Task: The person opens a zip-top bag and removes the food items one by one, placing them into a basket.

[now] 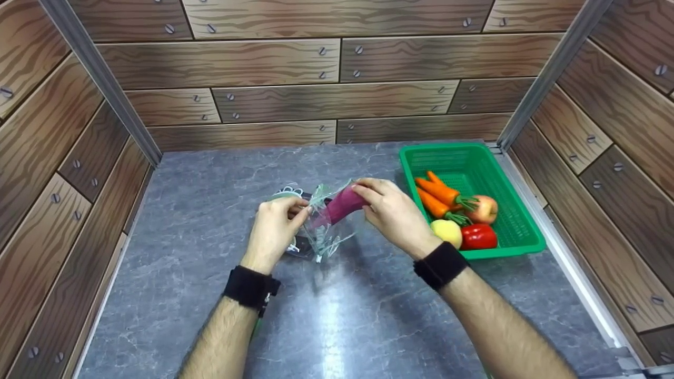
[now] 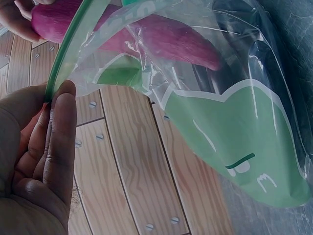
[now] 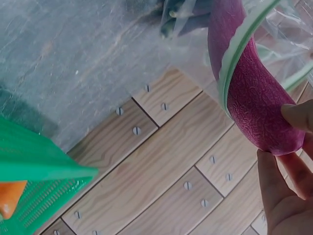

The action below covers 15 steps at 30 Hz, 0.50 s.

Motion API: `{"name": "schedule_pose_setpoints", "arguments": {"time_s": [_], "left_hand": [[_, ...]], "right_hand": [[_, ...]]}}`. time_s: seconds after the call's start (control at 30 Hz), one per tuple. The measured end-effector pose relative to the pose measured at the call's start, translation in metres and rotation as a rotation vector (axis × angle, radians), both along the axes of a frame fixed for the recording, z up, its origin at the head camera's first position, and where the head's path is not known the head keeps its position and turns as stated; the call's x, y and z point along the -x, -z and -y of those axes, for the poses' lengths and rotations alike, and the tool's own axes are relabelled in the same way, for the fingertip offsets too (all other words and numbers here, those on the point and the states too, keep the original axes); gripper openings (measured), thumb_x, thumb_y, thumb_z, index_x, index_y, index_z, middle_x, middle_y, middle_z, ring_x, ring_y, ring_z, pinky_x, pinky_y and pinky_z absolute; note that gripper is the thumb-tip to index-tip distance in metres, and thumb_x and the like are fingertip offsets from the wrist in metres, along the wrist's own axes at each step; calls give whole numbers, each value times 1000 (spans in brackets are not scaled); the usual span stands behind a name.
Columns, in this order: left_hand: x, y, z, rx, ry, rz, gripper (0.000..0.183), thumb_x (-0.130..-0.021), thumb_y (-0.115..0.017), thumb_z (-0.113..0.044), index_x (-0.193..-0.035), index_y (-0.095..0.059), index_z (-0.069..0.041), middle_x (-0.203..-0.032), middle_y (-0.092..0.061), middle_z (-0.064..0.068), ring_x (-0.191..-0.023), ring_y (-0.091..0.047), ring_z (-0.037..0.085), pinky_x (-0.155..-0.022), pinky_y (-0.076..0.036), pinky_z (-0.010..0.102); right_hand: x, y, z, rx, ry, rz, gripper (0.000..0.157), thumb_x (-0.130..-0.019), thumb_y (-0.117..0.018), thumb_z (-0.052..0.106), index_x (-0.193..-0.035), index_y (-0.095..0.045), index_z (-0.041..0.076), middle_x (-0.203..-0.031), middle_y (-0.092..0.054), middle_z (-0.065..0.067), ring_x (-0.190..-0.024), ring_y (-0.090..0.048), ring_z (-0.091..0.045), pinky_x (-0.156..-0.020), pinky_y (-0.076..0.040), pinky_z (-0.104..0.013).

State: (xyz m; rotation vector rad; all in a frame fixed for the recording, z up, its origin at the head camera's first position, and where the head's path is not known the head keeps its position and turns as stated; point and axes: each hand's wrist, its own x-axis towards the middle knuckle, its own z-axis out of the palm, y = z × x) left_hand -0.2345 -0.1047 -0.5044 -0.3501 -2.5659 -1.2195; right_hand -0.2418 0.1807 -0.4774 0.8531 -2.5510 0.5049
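Observation:
A long purple vegetable (image 1: pixel 343 204) lies slantwise, its lower part inside a clear zip bag (image 2: pixel 234 137) printed with green shapes. My right hand (image 1: pixel 394 215) grips the outer end, with thumb and fingers around the tip in the right wrist view. Past the bag's green zip edge (image 3: pixel 234 73), the vegetable's tapered end (image 2: pixel 205 54) shows through the plastic. Between thumb and fingers, my left hand (image 1: pixel 275 225) pinches the rim of the bag mouth, which stands open. Dark, long items (image 3: pixel 188 12) are within or behind the bag; their kind is hard to make out.
To the right stands a green plastic basket (image 1: pixel 505 253). It holds several carrots (image 1: pixel 438 196), an apple (image 1: pixel 483 209), a red bell pepper (image 1: pixel 479 237) and a pale yellow round item (image 1: pixel 446 233). Wood-patterned walls (image 1: pixel 274 63) enclose the grey marbled tabletop (image 1: pixel 184 210).

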Motion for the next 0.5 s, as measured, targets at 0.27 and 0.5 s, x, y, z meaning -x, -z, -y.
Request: {"name": "schedule_pose_setpoints", "arguments": {"time_s": [0.27,0.5], "left_hand": [[0,0,1,0,8,-8,16,-108,-87,-18,-118,-90,-6,-103,-91,9,-93,-89,24,-85,-74,43],[0,0,2,0,9,-10,16,-108,-88,-17,-118,-90,-5,-103,-91,10,-93,-89,24,-86,-74,42]], "right_hand": [[-3,-15,-17,33,-1,-31,51,-100,-82,-1,-150,-78,5,-154,-77,-20,-141,-73,-43,-121,-63,-59],[-4,-27,-32,84,1,-58,50,-101,-82,-2,-151,-77,4,-155,-77,-19,-143,-72,-44,-122,-63,-58]]}}
